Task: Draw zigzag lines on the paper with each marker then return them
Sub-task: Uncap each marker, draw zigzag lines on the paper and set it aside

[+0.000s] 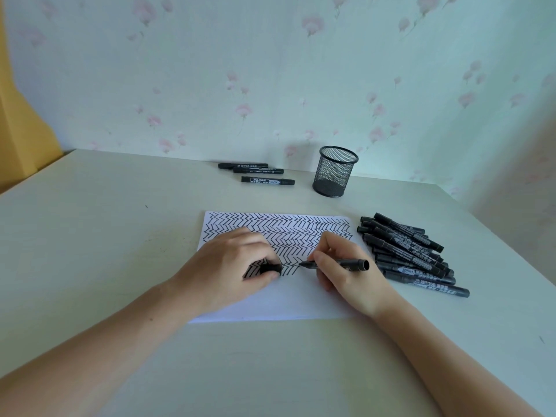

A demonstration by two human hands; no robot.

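On the bench [90,236] before me, the paper [285,299] lies more than half filled with zigzags. My right hand [346,272] pinches the marker [346,262] in its fingers, tip down at the end of the lowest row. My left hand [231,263] pins the sheet, fingers curled round what looks like the cap [270,268]. Drawing's under way; next I'd cap this one and set it back, probably with the pile [412,254] beside the sheet. The cup [334,171] stands empty beyond.

Wire-mesh cup [335,173]; matt paper [279,299]; plastic markers [406,254].
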